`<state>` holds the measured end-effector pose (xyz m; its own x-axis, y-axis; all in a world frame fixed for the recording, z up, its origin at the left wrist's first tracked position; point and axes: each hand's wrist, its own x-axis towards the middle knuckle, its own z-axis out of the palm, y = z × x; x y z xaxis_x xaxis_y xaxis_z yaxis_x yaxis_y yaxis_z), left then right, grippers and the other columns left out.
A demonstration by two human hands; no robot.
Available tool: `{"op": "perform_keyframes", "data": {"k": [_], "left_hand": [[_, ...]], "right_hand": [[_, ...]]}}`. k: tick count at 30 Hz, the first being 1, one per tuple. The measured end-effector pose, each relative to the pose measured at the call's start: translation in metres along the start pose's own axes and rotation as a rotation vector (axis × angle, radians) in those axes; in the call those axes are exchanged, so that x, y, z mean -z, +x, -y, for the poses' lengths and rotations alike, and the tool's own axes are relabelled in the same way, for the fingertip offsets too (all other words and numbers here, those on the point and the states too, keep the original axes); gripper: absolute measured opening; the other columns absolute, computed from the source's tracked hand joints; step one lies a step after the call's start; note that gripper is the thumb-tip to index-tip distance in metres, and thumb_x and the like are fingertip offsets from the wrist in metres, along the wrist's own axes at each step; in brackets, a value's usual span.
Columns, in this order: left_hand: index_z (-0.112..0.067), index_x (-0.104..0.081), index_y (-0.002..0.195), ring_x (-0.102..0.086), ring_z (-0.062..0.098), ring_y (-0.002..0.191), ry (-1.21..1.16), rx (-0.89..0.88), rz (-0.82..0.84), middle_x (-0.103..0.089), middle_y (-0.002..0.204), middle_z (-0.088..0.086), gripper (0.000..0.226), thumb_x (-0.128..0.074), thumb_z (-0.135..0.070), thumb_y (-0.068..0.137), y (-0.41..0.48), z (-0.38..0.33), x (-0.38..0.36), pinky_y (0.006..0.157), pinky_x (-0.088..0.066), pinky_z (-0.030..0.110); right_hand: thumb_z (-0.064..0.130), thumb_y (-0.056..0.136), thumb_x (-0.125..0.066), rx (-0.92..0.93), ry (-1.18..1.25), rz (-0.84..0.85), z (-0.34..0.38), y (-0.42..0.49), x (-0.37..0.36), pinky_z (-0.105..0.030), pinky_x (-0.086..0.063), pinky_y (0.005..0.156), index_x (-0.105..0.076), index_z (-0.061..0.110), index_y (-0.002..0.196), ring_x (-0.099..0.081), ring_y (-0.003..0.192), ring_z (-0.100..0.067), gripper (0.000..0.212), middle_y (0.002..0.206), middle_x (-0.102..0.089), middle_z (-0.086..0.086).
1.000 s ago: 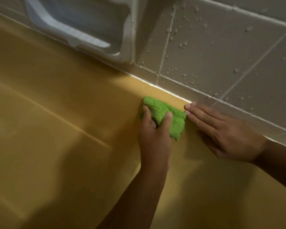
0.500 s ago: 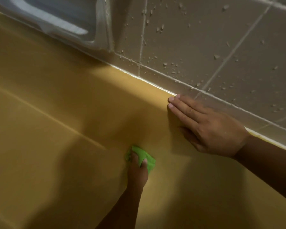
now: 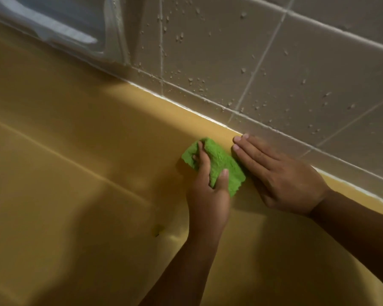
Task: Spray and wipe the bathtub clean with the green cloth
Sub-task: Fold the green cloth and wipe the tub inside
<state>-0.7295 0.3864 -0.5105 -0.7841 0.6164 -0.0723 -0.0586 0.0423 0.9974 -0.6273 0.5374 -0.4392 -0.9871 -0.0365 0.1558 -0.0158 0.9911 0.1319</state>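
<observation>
The yellow bathtub (image 3: 80, 164) fills the lower left of the head view, its far rim running along the tiled wall. My left hand (image 3: 208, 195) presses a folded green cloth (image 3: 219, 164) against the tub's inner wall just below that rim, fingers and thumb gripping it. My right hand (image 3: 279, 175) lies flat and empty on the rim to the right of the cloth, fingers together, fingertips at the white caulk line. No spray bottle is in view.
Grey wall tiles (image 3: 274, 62) with water droplets rise behind the rim. A white recessed soap dish (image 3: 60, 32) sits in the wall at top left. A small dark speck (image 3: 157, 231) marks the tub wall below the cloth.
My left hand has swept the cloth back up from low on the tub wall to just under the rim, beside my right hand. The right hand stays flat on the rim.
</observation>
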Motion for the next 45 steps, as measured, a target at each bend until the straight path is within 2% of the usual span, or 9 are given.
{"op": "perform_keyframes", "data": {"k": [4,7,11,15,19,26,35,41,45], "left_hand": [[-0.058,-0.019,0.157,-0.047,-0.004,0.133,0.16,0.181,-0.012,-0.045,0.151,-0.024,0.075,-0.061,-0.029,0.102,-0.014,0.058,-0.005,0.108,-0.039,0.02],[-0.039,-0.037,0.159,-0.059,0.02,0.131,0.154,0.413,-0.039,-0.061,0.144,-0.001,0.064,-0.063,-0.026,0.102,-0.023,0.109,-0.009,0.112,-0.045,0.035],[-0.018,-0.03,0.163,-0.05,0.036,0.136,0.295,0.607,-0.006,-0.044,0.159,0.018,0.063,-0.056,-0.022,0.105,-0.029,0.152,-0.005,0.108,-0.04,0.033],[-0.034,-0.032,0.161,-0.06,0.037,0.12,0.03,0.693,-0.168,-0.053,0.148,0.019,0.067,-0.06,-0.017,0.102,-0.03,0.169,-0.016,0.108,-0.049,0.049],[-0.042,-0.042,0.155,-0.063,0.025,0.123,-0.22,0.555,-0.165,-0.058,0.147,0.002,0.072,-0.064,-0.027,0.088,-0.044,0.111,-0.043,0.11,-0.05,0.052],[-0.043,-0.024,0.162,-0.055,0.008,0.133,-0.137,0.25,-0.026,-0.049,0.153,-0.013,0.073,-0.059,-0.016,0.104,-0.065,0.004,-0.075,0.114,-0.043,0.031],[-0.052,-0.024,0.159,-0.033,0.008,0.149,0.308,0.032,0.568,-0.016,0.171,-0.008,0.071,-0.055,-0.017,0.106,-0.109,-0.024,-0.062,0.104,-0.028,0.009],[-0.045,-0.048,0.15,-0.04,0.006,0.147,0.34,0.018,0.808,-0.036,0.164,-0.01,0.066,-0.062,-0.006,0.099,-0.135,-0.033,-0.042,0.109,-0.03,0.009],[-0.046,-0.047,0.151,-0.041,0.009,0.146,0.37,-0.088,0.935,-0.036,0.165,-0.009,0.061,-0.058,-0.013,0.102,-0.156,-0.039,-0.025,0.112,-0.035,0.014]], "right_hand": [[0.007,0.094,-0.054,0.008,-0.017,0.006,-0.001,0.0,-0.001,-0.05,-0.03,0.125,-0.029,-0.003,0.159,-0.02,0.158,-0.033,0.07,0.167,-0.026,-0.02],[0.006,0.094,-0.058,0.001,-0.036,-0.005,0.0,0.001,-0.002,-0.049,-0.029,0.126,-0.03,-0.002,0.159,-0.02,0.158,-0.033,0.071,0.167,-0.027,-0.02],[0.007,0.094,-0.059,0.0,-0.047,0.0,-0.001,0.001,-0.002,-0.046,-0.026,0.127,-0.03,-0.002,0.159,-0.021,0.158,-0.033,0.072,0.167,-0.028,-0.019],[0.008,0.094,-0.059,-0.027,-0.045,0.016,0.0,-0.002,-0.001,-0.041,-0.021,0.129,-0.029,0.001,0.16,-0.019,0.158,-0.029,0.073,0.168,-0.026,-0.015],[0.007,0.085,-0.051,-0.135,-0.078,0.107,0.009,-0.026,0.007,-0.043,-0.018,0.129,-0.021,0.002,0.162,-0.012,0.16,-0.029,0.083,0.171,-0.017,-0.015],[0.025,0.076,-0.03,-0.428,-0.062,0.229,0.034,-0.085,0.025,-0.044,-0.011,0.13,-0.013,0.003,0.164,-0.007,0.16,-0.029,0.092,0.172,-0.01,-0.014],[0.034,0.106,-0.026,-0.803,0.098,0.2,0.084,-0.143,0.045,-0.044,-0.013,0.13,-0.02,0.006,0.164,-0.009,0.16,-0.024,0.064,0.172,-0.015,-0.011],[0.036,0.108,-0.028,-1.07,0.251,0.103,0.158,-0.191,0.079,-0.032,-0.009,0.13,-0.029,0.01,0.162,-0.019,0.157,-0.016,0.06,0.169,-0.028,-0.007],[0.036,0.109,-0.027,-1.202,0.219,0.095,0.218,-0.211,0.083,-0.03,0.0,0.13,-0.02,0.012,0.164,-0.004,0.16,-0.011,0.061,0.172,-0.013,-0.001]]}}
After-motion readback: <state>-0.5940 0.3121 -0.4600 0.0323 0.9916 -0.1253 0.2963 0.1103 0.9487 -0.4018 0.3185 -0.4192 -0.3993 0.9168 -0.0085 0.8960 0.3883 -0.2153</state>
